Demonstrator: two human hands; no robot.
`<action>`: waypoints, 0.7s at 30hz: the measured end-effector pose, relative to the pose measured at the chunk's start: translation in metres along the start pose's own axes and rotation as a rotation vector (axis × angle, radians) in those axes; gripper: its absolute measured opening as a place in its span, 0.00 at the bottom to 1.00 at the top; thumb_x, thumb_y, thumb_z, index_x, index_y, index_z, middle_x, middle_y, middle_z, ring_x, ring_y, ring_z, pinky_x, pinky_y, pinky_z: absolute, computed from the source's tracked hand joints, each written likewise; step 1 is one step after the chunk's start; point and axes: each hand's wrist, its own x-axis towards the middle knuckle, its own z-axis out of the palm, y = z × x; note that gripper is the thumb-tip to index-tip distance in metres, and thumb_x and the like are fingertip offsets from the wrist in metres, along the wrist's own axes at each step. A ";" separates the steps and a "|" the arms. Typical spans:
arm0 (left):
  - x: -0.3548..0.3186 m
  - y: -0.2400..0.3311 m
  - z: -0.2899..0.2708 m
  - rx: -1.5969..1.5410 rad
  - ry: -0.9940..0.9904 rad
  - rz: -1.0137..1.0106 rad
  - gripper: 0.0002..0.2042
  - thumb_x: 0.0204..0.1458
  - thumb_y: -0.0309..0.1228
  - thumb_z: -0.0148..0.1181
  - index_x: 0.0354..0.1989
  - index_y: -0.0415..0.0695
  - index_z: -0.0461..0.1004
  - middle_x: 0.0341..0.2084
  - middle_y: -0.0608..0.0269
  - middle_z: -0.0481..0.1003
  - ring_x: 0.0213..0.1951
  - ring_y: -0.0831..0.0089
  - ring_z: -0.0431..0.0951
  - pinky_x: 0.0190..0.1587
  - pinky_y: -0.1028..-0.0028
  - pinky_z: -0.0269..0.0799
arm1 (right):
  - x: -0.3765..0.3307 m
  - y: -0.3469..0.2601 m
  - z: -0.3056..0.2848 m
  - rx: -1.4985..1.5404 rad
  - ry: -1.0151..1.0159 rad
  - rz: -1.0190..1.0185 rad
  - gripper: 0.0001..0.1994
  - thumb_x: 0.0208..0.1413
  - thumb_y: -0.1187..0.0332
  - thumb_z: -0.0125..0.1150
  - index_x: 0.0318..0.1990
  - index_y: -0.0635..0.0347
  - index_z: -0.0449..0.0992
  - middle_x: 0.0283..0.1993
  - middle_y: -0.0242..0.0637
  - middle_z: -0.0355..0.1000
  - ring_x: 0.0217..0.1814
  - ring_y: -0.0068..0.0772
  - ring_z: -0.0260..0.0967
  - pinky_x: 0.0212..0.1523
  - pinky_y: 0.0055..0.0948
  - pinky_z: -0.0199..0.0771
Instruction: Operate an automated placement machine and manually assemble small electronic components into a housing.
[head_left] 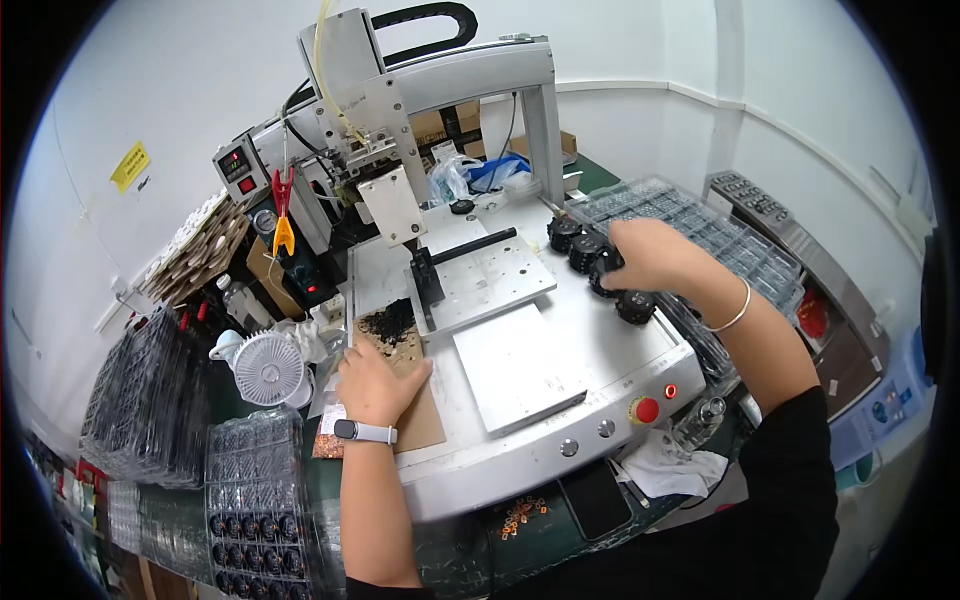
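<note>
- Your left hand (372, 385) lies flat on the brown card (418, 415), fingers spread, near a pile of small black bits (388, 322)
- Your right hand (655, 255) has its fingers closed on a round black part (607, 272), in a row of round black parts (585, 252) on the grey machine table (600, 335)

Left hand (375, 385) flat, right hand (650, 255) curled.

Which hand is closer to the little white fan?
The left hand. It rests on a brown cardboard sheet just right of the white fan. The right hand is far across the machine, on the round black parts.
</note>
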 end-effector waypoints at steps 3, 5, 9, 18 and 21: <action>0.001 0.000 0.004 0.003 0.059 0.044 0.44 0.38 0.60 0.67 0.51 0.31 0.62 0.44 0.39 0.72 0.47 0.43 0.73 0.46 0.54 0.73 | 0.035 -0.030 -0.020 0.434 0.292 -0.082 0.25 0.51 0.57 0.66 0.46 0.69 0.68 0.38 0.49 0.73 0.38 0.41 0.74 0.41 0.33 0.75; 0.000 0.001 0.007 0.014 0.075 0.030 0.43 0.38 0.59 0.67 0.51 0.31 0.62 0.44 0.39 0.72 0.47 0.44 0.73 0.46 0.54 0.73 | 0.055 -0.053 -0.024 1.048 0.283 -0.100 0.22 0.57 0.57 0.61 0.50 0.67 0.67 0.41 0.42 0.72 0.36 0.31 0.74 0.39 0.26 0.77; -0.001 0.003 0.008 0.038 0.124 0.032 0.42 0.39 0.57 0.67 0.52 0.31 0.63 0.45 0.41 0.72 0.48 0.46 0.72 0.48 0.55 0.71 | 0.087 -0.062 0.013 1.775 0.114 -0.115 0.20 0.62 0.57 0.56 0.53 0.61 0.65 0.41 0.40 0.72 0.33 0.30 0.74 0.36 0.29 0.78; -0.002 0.010 0.003 0.017 0.098 0.067 0.41 0.43 0.54 0.65 0.56 0.29 0.62 0.47 0.41 0.70 0.50 0.46 0.71 0.50 0.55 0.69 | 0.082 -0.067 0.065 1.881 -0.038 0.047 0.18 0.63 0.57 0.55 0.55 0.54 0.66 0.41 0.39 0.70 0.33 0.31 0.73 0.33 0.27 0.76; -0.001 0.010 0.008 -0.001 0.105 0.098 0.39 0.45 0.52 0.65 0.54 0.29 0.63 0.48 0.40 0.70 0.50 0.45 0.70 0.50 0.54 0.68 | 0.083 -0.069 0.069 1.918 -0.096 0.048 0.18 0.62 0.58 0.56 0.55 0.55 0.65 0.41 0.38 0.69 0.34 0.32 0.73 0.35 0.28 0.77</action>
